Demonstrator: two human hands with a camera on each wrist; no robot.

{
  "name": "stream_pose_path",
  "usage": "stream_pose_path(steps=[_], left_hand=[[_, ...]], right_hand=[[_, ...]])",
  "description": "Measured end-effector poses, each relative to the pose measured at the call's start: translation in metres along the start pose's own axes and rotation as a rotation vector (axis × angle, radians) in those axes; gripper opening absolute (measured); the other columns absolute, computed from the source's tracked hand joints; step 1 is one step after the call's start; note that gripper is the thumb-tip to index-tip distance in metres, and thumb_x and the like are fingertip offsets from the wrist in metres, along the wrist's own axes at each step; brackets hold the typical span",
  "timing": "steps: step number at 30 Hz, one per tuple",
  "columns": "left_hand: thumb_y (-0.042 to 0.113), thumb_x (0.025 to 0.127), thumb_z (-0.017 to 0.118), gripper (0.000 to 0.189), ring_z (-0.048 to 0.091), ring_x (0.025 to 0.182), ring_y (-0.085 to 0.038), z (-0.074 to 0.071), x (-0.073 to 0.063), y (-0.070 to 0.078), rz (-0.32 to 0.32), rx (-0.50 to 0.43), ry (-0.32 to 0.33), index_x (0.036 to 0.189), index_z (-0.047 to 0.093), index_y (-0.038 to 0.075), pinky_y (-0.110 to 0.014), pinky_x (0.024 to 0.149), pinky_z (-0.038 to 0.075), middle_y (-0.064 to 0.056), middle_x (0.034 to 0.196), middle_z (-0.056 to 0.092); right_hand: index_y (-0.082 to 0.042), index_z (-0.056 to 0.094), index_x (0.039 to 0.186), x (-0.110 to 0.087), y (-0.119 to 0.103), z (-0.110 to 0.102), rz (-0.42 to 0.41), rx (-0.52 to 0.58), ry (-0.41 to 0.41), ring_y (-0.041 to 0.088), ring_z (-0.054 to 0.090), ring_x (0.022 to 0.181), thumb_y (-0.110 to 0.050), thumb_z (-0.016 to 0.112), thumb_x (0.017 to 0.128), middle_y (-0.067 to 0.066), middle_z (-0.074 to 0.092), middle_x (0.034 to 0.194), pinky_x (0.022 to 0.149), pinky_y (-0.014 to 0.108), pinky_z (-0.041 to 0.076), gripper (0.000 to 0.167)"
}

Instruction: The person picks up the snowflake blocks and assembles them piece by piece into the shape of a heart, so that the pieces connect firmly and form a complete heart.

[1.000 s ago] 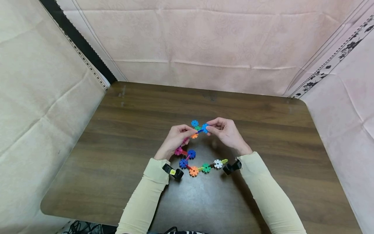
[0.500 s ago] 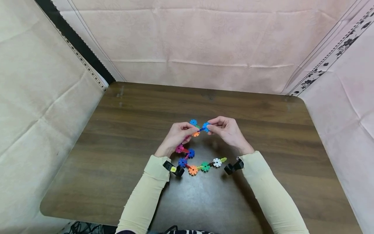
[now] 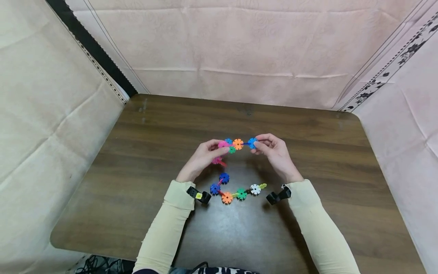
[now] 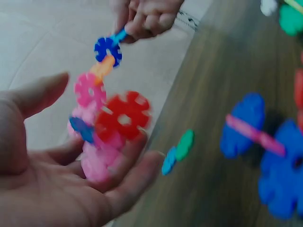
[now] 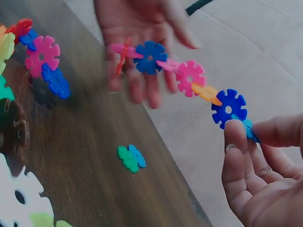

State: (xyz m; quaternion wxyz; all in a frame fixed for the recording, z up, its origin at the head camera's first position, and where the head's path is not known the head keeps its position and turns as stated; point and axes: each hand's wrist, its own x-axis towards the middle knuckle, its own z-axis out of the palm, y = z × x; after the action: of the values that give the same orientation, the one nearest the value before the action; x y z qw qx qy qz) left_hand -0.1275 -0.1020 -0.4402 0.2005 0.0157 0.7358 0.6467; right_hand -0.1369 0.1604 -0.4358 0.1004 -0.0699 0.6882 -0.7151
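A chain of interlocking plastic snowflake discs hangs between my hands above the table. My right hand (image 3: 278, 156) pinches the light blue disc (image 5: 249, 130) at one end, joined to a dark blue disc (image 5: 222, 113). Onward come an orange disc (image 5: 204, 92), pink discs (image 5: 190, 75) and a blue disc (image 5: 150, 57). Under the far end, with the red disc (image 4: 124, 118), lies my left hand (image 3: 205, 158), its fingers extended and its thumb held apart. Below the chain, a joined green disc (image 5: 128, 158) and light blue disc (image 5: 137, 155) lie on the table.
A second disc chain curves across the wooden table (image 3: 137, 182) nearer the body, including blue discs (image 3: 215, 189), an orange disc (image 3: 227, 198), a green disc (image 3: 241, 194) and a white disc (image 3: 255, 189). Pale cloth (image 3: 219, 49) hangs behind the table. Dark cables (image 3: 97, 264) show below its front-left edge.
My right hand has moved right and slightly away, drawing the chain out straighter. The left hand has gone from pinching the chain to supporting it on spread fingers.
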Motion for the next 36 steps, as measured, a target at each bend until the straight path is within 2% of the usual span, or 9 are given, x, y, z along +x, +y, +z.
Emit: stream_pose_path(steps=[7,10,14,19,22,25,29,33,36], left_hand=[[0.018,0.091,0.070,0.057,0.067,0.098,-0.038,-0.007,-0.003,-0.012,-0.048,-0.007,-0.085,0.137,0.045,-0.005,-0.043,0.089,0.054,-0.022,0.105,0.069],[0.014,0.091,0.069,0.048,0.067,0.095,-0.039,-0.007,-0.003,-0.013,-0.060,-0.023,-0.069,0.130,0.050,-0.006,-0.044,0.086,0.055,-0.024,0.103,0.068],[0.018,0.091,0.070,0.033,0.067,0.091,-0.037,-0.005,-0.004,-0.012,-0.070,0.063,-0.048,0.115,0.059,-0.002,-0.044,0.085,0.055,-0.020,0.098,0.069],[0.024,0.091,0.070,0.038,0.066,0.091,-0.035,0.002,-0.002,-0.008,-0.043,0.168,-0.091,0.120,0.058,0.004,-0.047,0.084,0.053,-0.014,0.096,0.070],[0.023,0.090,0.071,0.045,0.067,0.092,-0.032,0.006,0.000,-0.006,-0.031,0.167,-0.112,0.127,0.054,0.005,-0.045,0.086,0.053,-0.012,0.098,0.070],[0.023,0.088,0.073,0.048,0.068,0.093,-0.028,0.008,-0.001,-0.006,-0.029,0.166,-0.102,0.128,0.052,0.005,-0.041,0.087,0.053,-0.009,0.102,0.070],[0.040,0.082,0.078,0.058,0.060,0.093,-0.021,0.005,-0.009,-0.008,-0.034,0.433,-0.080,0.125,0.056,0.007,-0.035,0.084,0.052,-0.005,0.105,0.063],[0.051,0.076,0.079,0.047,0.043,0.060,-0.014,0.004,-0.021,-0.009,-0.119,0.785,-0.129,0.074,0.061,0.007,-0.027,0.053,0.038,0.002,0.068,0.048],[0.048,0.078,0.078,0.053,0.032,0.045,-0.013,0.004,-0.025,-0.010,-0.181,0.852,-0.195,0.054,0.050,0.009,-0.027,0.044,0.026,0.004,0.050,0.034]], right_hand=[[0.002,0.054,0.119,0.000,0.008,-0.005,0.045,0.024,0.021,0.030,0.068,0.089,-0.018,0.066,0.094,0.020,0.065,0.106,0.085,0.033,0.055,0.034],[-0.001,0.052,0.123,-0.002,0.009,-0.001,0.021,-0.194,0.070,0.032,0.063,0.097,-0.024,0.066,0.094,0.020,0.060,0.113,0.087,0.037,0.054,0.040],[-0.007,0.046,0.134,-0.005,0.002,0.011,-0.144,-0.586,0.108,0.030,0.045,0.114,-0.028,0.070,0.091,0.014,0.047,0.127,0.094,0.044,0.042,0.054],[-0.012,0.042,0.146,0.000,-0.012,0.028,-0.308,-0.832,-0.124,0.029,0.033,0.125,-0.031,0.071,0.090,0.009,0.046,0.141,0.100,0.055,0.027,0.066],[-0.013,0.052,0.138,0.005,-0.015,0.032,-0.199,-0.811,-0.270,0.022,0.051,0.110,-0.031,0.069,0.091,0.006,0.060,0.125,0.098,0.047,0.038,0.053],[-0.014,0.064,0.123,0.009,-0.014,0.030,-0.065,-0.726,-0.339,0.021,0.060,0.081,-0.026,0.068,0.092,0.009,0.067,0.101,0.077,0.039,0.054,0.033],[-0.016,0.067,0.112,0.012,-0.012,0.019,-0.007,-0.614,-0.342,0.026,0.058,0.069,-0.025,0.064,0.095,0.015,0.067,0.095,0.061,0.037,0.055,0.020],[-0.014,0.064,0.115,0.013,-0.011,0.002,-0.010,-0.514,-0.292,0.029,0.057,0.075,-0.028,0.060,0.097,0.015,0.065,0.099,0.065,0.039,0.053,0.023],[-0.009,0.060,0.118,0.013,-0.009,-0.007,0.006,-0.437,-0.268,0.032,0.057,0.083,-0.025,0.059,0.099,0.017,0.063,0.101,0.075,0.045,0.054,0.026]])
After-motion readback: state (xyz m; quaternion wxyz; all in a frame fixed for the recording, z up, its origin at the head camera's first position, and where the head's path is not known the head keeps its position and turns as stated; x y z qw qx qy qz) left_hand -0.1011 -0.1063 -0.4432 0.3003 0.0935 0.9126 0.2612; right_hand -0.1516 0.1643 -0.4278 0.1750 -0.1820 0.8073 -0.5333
